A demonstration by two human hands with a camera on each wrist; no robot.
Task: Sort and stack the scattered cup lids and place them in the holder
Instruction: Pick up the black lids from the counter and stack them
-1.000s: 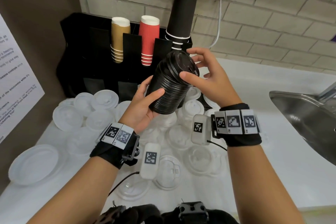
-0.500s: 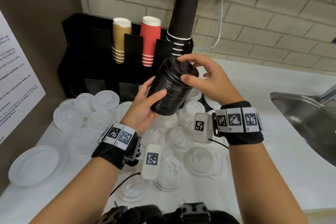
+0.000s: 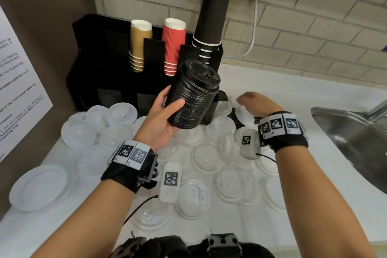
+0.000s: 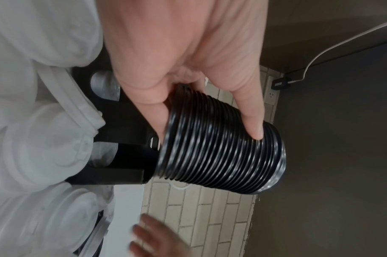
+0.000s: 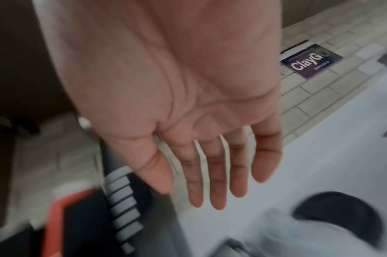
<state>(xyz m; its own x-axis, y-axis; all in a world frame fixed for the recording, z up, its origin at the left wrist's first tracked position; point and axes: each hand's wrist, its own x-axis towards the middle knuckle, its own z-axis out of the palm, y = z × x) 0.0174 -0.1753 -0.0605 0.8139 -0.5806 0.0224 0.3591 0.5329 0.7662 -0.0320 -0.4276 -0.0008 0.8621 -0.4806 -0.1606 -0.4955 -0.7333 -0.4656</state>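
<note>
Above the white counter, near the middle, held tilted in the left hand: tall stack of nested black plastic cup lids, thumb across the near side and fingers wrapped round the ribbed rims, top lid facing up and to the right. Probably kept raised like this so more black lids can be dropped on top, or so the stack can be carried to its slot

To the right, lower down: right hand blurred, palm down, fingers straight and slightly spread, holding nothing, reaching over a small dark pile of black lids lying among the clear ones; likely the next pick, though contact cannot be told

Spread across the counter from left to near right: many clear and frosted plastic lids of differing sizes, overlapping, unsorted; one large white round lid apart at the near left

At the far left against the brick wall: black divided holder. Upper slots, left to right: stack of gold ribbed paper cups, stack of red ribbed paper cups, tall stack of black paper cups, all upside down. Lower front compartments dark; contents too dim to tell from the head view, though the left wrist view hints at clear lids behind round cut-outs

At the far right edge: steel sink

Judged progress: black lids mostly gathered, clear ones barely begun
</note>
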